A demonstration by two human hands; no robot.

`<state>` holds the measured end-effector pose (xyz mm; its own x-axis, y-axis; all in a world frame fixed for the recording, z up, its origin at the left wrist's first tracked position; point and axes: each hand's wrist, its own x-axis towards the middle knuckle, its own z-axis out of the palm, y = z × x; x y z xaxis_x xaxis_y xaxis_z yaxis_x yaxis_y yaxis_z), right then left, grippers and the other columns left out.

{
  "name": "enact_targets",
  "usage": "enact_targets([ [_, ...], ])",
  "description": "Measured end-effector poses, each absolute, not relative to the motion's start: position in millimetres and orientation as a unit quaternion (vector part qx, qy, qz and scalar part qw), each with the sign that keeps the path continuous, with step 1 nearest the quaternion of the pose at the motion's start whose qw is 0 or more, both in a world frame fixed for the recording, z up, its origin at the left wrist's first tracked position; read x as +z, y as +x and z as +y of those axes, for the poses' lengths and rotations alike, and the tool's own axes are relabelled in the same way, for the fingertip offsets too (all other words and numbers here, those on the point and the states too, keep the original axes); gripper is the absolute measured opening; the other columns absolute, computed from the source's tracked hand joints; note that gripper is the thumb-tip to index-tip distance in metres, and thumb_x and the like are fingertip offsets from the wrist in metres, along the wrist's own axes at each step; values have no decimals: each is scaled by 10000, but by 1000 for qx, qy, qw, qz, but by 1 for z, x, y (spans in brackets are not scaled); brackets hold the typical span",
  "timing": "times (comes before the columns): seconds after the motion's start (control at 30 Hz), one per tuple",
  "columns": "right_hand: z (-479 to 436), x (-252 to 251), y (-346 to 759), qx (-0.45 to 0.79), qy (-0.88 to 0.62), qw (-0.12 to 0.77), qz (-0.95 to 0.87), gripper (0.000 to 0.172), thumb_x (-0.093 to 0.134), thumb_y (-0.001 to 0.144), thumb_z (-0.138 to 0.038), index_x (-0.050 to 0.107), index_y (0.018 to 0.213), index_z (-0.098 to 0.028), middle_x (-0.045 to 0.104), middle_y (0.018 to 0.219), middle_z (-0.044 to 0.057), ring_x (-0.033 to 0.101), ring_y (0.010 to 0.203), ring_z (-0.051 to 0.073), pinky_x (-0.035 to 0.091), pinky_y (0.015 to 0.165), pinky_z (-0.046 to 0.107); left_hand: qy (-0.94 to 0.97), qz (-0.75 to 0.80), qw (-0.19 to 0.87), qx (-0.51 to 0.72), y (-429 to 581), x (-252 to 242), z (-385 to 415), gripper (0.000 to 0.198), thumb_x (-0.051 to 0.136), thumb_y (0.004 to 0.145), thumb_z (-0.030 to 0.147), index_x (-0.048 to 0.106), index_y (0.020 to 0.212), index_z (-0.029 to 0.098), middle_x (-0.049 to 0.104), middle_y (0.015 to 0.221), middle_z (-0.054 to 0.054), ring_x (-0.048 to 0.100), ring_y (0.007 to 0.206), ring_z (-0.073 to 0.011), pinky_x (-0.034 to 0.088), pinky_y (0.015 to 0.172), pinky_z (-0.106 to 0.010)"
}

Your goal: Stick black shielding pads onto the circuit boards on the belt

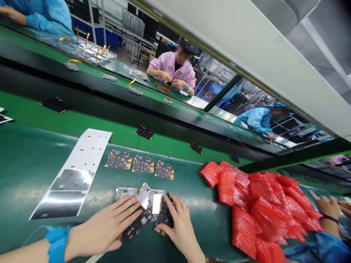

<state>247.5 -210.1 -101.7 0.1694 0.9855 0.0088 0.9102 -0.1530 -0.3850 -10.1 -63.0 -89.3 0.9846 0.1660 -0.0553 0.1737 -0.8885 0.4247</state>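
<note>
My left hand, with a blue strap on its wrist, has its fingers stretched across a dark circuit board, its thumb at the near edge. My right hand grips another dark circuit board between thumb and fingers. Between the hands lie several overlapping boards with silvery shields, among them one with a white rectangle. Part of these is hidden under my left fingers. Just beyond, three dark boards with orange patches lie in a row on the green mat.
To the left lies a long white sheet with shiny dark panels. Red bubble-wrap bags are heaped on the right, beside another person's hand. Black boards lie along the green strip behind. People sit across the line.
</note>
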Motion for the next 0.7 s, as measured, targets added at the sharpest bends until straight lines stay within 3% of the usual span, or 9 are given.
enact_targets([
  [0.07,-213,-105,251,128,-781,181,-583,875,893,639,-240,509,1426,-240,602,1328,143,537,1222,404,461,1035,589,948,168,247,105,-22,-86,-53,417,446,992,338,572,1366,204,569,1407,-62,544,1304,-235,441,1128,-344],
  [0.1,-213,-105,253,142,-788,209,-561,809,873,645,-213,548,1385,-239,630,1267,135,558,1191,395,472,1024,578,920,239,266,162,-27,-84,-46,393,372,1023,386,625,1258,200,671,1261,-49,647,1155,-198,522,1008,-269],
  [0.17,-212,-100,260,186,-777,276,-534,549,769,732,-183,635,1260,-254,664,1166,107,612,1118,342,514,987,511,848,373,287,243,-35,-81,-27,511,281,1029,532,637,1088,170,738,984,-51,716,857,-182,575,756,-220],
  [0.23,-207,-89,272,230,-749,325,-530,306,640,829,-188,695,1120,-261,689,1072,84,665,1014,278,561,911,421,809,447,276,264,-41,-79,-6,598,255,1002,625,612,1030,146,722,860,-65,698,723,-205,561,663,-251],
  [0.33,-191,-64,296,236,-720,365,-541,166,597,891,-273,742,969,-254,710,962,77,691,903,243,583,811,354,803,479,233,266,-44,-79,20,659,232,992,655,594,1058,108,713,862,-100,682,689,-230,553,678,-297],
  [0.47,-156,-35,318,200,-698,393,-564,210,602,916,-361,759,961,-229,734,1037,98,687,991,259,561,882,378,825,458,198,264,-44,-78,29,650,250,1007,639,594,1103,95,729,894,-100,692,702,-215,549,630,-280],
  [0.63,-111,-24,323,258,-671,320,-617,260,541,961,-295,748,1093,-209,749,1061,85,702,970,231,554,873,355,879,363,140,276,-49,-72,3,518,322,1036,518,683,1130,158,719,1110,-78,704,947,-221,574,838,-336],
  [0.7,-93,-24,317,296,-634,274,-660,228,567,945,-240,766,1050,-203,747,1031,73,698,956,212,542,891,337,895,353,66,265,-49,-66,-11,440,347,1042,389,694,1176,155,673,1236,-82,711,930,-226,602,754,-344],
])
